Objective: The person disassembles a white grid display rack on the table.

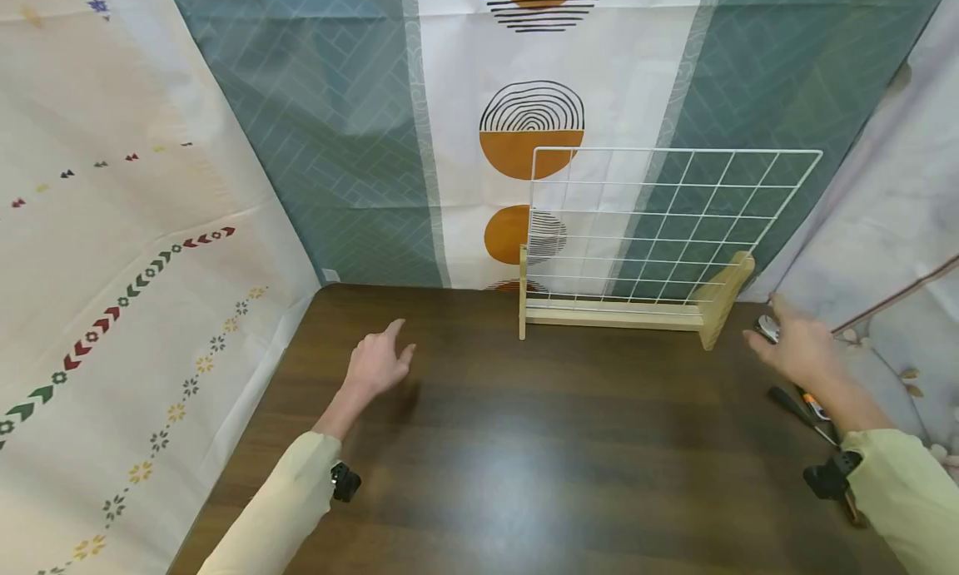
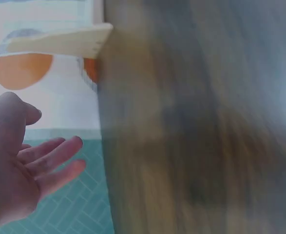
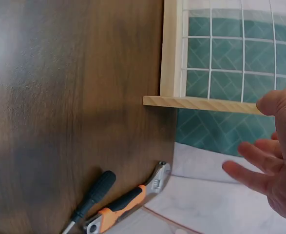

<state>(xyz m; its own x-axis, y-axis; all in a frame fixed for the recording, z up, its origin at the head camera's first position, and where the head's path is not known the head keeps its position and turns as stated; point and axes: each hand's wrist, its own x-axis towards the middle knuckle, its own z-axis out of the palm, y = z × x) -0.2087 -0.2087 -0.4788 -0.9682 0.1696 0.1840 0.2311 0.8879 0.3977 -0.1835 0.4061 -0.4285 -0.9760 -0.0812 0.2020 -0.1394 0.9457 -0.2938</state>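
Observation:
A white wire grid rack (image 1: 652, 225) on a pale wooden base (image 1: 614, 315) stands at the back of the table, with a wooden end piece at each side. My left hand (image 1: 378, 360) is held over the left part of the table, fingers loosely spread and holding nothing. In the left wrist view its fingers (image 2: 55, 161) show apart. Near the rack's right end piece (image 3: 201, 104) hovers my right hand (image 1: 803, 349), also with nothing in it. Below that hand lie an adjustable wrench (image 3: 125, 204) with orange-black grips and a black-handled screwdriver (image 3: 96, 192).
A brown wooden table (image 1: 479, 442) fills the lower view. Patterned cloth (image 1: 345, 142) hangs behind it, and white cloths (image 1: 135, 309) line the left and right sides. The tools lie along the table's right edge.

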